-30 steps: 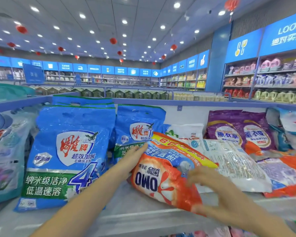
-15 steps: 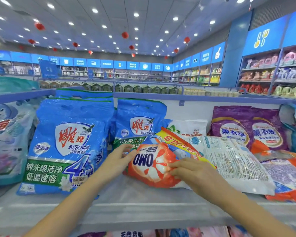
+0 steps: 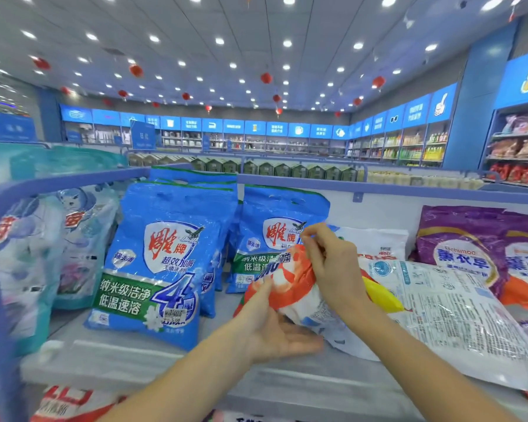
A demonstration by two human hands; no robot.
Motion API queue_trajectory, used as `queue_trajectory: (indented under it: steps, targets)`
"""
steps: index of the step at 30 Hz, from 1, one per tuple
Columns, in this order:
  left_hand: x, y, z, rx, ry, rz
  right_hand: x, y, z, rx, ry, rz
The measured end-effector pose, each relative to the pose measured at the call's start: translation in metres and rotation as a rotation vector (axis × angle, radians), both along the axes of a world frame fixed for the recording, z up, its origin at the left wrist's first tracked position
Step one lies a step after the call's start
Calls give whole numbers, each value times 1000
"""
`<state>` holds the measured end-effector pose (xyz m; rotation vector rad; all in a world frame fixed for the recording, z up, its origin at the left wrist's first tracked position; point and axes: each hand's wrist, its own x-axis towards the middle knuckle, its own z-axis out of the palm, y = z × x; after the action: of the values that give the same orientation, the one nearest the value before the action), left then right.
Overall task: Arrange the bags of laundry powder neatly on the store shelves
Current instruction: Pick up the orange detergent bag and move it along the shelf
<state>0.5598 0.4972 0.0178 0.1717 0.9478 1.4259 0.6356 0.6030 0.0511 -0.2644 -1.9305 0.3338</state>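
hands hold the crinkled orange and white plastic bag of laundry powder near the front edge of the grey shelf: left hand supports below, right hand pinches its top; tall blue bag stands left.

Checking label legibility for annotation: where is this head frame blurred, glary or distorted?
Head view: left teal bags smeared by blur; glare streaks on the flat white bag; wide-angle bends the shelf rail; front blue bag readable; orange bag mostly hidden.
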Motion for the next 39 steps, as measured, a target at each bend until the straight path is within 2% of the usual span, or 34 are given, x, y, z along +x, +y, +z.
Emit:
queue_trajectory:
  steps: [5,10,12,14,16,19,22,25,28,31,34,36,39]
  targets:
    - [4,15,0,-28,77,299,31,-4,0,-203,-194,344]
    - [-21,27,17,47,331,422,63,25,8,-202,-156,221]
    - [-37,32,36,112,522,411,70,38,8,-246,-117,208]
    - [-48,33,67,188,802,333,75,48,7,-278,-91,192]
    - [-51,31,108,253,1158,190,79,56,9,-328,-61,167]
    - [-47,34,152,373,1612,-224,83,64,19,-428,-2,144]
    - [-42,43,161,353,1839,-591,83,68,27,-481,-41,190]
    - [-45,51,150,290,1879,-696,75,60,22,-563,-98,383]
    - [-58,50,138,212,2005,-615,68,49,12,-553,-84,516]
    - [-68,45,130,255,2170,-469,59,35,4,-393,-85,440]
    - [-76,39,112,206,2546,-224,42,31,8,-371,47,250]
    - [-86,33,101,150,2740,29,30,27,18,-376,86,188]
    - [-101,19,99,467,2757,396,17,21,40,-421,96,192]
